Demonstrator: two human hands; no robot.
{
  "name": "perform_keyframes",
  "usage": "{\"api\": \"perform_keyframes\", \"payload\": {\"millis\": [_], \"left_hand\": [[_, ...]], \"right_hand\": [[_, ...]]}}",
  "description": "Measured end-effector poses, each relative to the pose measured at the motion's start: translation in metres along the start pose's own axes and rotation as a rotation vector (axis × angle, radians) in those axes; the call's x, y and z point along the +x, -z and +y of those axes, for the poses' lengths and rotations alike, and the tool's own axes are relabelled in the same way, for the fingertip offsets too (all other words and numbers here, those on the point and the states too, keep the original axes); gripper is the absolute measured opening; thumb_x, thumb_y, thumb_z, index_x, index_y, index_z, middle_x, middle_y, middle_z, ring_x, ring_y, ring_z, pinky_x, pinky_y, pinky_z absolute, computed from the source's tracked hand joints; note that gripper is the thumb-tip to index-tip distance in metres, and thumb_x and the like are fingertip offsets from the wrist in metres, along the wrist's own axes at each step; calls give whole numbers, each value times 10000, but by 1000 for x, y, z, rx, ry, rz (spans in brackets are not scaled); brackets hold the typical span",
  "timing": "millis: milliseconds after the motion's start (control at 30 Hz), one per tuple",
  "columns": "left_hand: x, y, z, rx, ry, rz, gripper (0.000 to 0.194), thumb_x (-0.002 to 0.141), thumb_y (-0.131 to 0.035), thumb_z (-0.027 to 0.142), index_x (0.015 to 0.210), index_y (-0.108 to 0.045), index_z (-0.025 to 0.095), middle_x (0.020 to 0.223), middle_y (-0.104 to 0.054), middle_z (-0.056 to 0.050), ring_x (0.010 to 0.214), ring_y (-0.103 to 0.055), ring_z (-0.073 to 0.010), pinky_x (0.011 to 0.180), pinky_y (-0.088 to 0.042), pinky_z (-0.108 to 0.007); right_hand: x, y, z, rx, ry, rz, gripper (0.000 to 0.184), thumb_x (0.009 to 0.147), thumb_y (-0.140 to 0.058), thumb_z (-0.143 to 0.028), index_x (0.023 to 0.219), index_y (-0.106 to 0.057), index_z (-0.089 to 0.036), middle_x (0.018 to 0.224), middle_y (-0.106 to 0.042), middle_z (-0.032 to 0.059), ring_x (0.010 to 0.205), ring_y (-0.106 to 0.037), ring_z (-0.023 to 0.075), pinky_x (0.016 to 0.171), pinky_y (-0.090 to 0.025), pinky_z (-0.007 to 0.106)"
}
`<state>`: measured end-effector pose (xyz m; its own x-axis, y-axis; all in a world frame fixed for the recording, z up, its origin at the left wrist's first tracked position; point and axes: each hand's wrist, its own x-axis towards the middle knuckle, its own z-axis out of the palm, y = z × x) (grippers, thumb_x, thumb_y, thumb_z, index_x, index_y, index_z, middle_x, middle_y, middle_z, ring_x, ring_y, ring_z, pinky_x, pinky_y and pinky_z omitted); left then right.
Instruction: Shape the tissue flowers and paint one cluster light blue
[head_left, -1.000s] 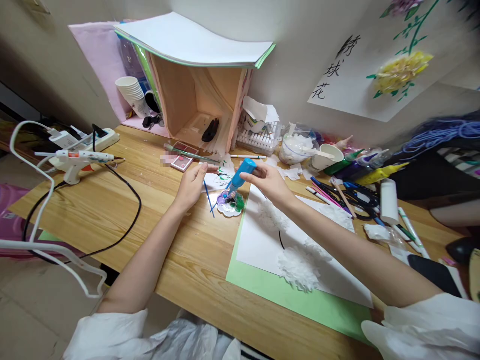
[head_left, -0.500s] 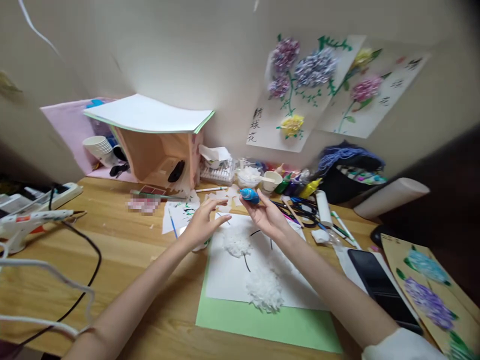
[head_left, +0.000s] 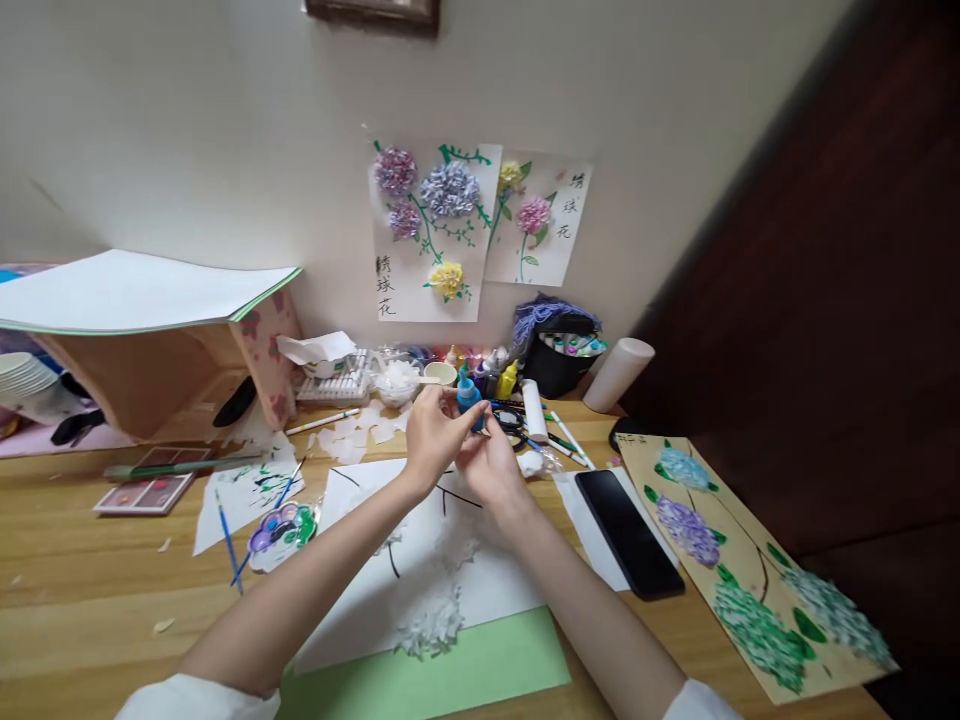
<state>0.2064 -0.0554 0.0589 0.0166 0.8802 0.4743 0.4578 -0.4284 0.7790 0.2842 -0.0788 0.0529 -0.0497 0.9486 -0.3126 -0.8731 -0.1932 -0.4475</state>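
A small blue paint bottle (head_left: 468, 392) stands upright between my hands, above the far part of a white sheet (head_left: 506, 575). My right hand (head_left: 491, 462) is closed round its lower part from the right. From the left, my left hand (head_left: 433, 438) closes on it too, thumb across the front; some of its fingers are hidden behind the bottle. Below my forearms, white ruffled paper flowers (head_left: 430, 628) and dark stem lines lie on the white sheet. A green sheet (head_left: 517, 655) shows under its near edge.
A paint palette (head_left: 283, 535) and brushes lie left of the sheet. Paint bottles (head_left: 508, 378), a white bowl (head_left: 440, 374) and scissors (head_left: 511, 425) stand or lie behind my hands. On the right are a phone (head_left: 626, 530) and a flower picture (head_left: 720, 570). Finished flower pictures (head_left: 427, 235) hang on the wall.
The bottle has gone from tilted in my right hand alone to upright between both hands. My left hand has come over to it. The view has turned right.
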Motion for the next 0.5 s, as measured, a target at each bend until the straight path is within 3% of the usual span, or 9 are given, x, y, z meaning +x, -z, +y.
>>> {"api": "perform_keyframes", "payload": {"millis": [200, 267, 367, 500], "left_hand": [[41, -10, -3, -89, 10, -257, 322, 676, -649, 433, 836, -647, 154, 831, -687, -74, 782, -628, -204, 708, -464, -305], [57, -7, -9, -90, 9, -316, 314, 672, -645, 427, 805, -652, 143, 812, -695, -87, 744, -635, -204, 673, -463, -294], [73, -4, -19, 84, -41, -298, 283, 649, -647, 426, 686, -642, 145, 691, -677, -70, 653, -610, -198, 596, -423, -277], [85, -10, -23, 208, -76, -311, 272, 638, -633, 419, 602, -625, 149, 591, -643, -39, 587, -566, -175, 533, -362, -250]], "right_hand": [[2, 35, -41, -115, -32, 43, 269, 889, -415, -327, 881, -564, -103, 810, -688, 138, 754, -678, 178, 649, -572, 294], [2, 48, -59, -138, 35, 104, 213, 884, -425, -307, 872, -529, -122, 798, -684, 125, 740, -679, 168, 662, -574, 288], [3, 60, -85, -147, 165, 166, 150, 888, -390, -257, 845, -496, -159, 777, -676, 84, 715, -675, 135, 674, -573, 257], [4, 59, -107, -160, 289, 155, 105, 845, -431, -225, 828, -521, -175, 799, -670, 56, 724, -666, 124, 682, -577, 247]]}}
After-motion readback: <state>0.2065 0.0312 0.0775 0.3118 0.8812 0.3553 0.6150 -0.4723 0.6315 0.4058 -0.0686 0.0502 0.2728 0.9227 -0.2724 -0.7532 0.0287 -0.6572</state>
